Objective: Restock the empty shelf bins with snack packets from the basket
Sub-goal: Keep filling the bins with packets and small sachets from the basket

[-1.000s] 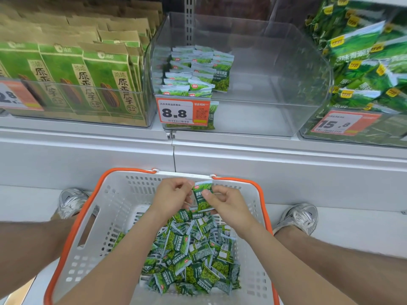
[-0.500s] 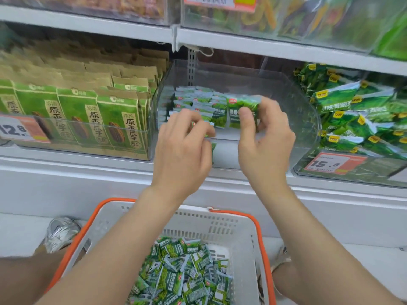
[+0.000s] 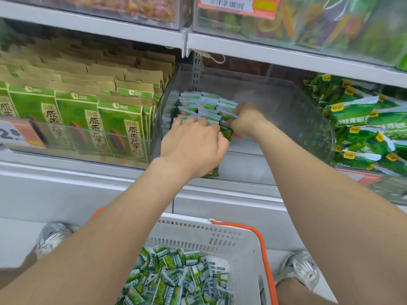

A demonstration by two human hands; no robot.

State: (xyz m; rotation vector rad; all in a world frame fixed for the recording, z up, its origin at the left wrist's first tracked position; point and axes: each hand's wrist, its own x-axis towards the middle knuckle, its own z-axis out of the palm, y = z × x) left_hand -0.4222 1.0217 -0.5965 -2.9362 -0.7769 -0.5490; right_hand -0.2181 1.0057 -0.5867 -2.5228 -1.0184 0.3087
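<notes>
Both hands reach into the clear bin in the middle of the shelf. The right hand pinches 1 green snack packet by its right edge, holding it just in front of the stacked packets that fill the bin's back left corner. The left hand has its back to the camera, fingers curled toward the packet's left edge; I cannot tell whether they grip it. Below the shelf, the white basket with an orange rim holds a heap of loose packets of the same kind. Tall green-and-brown bags fill the bin to the left, larger green bags the bin to the right
</notes>
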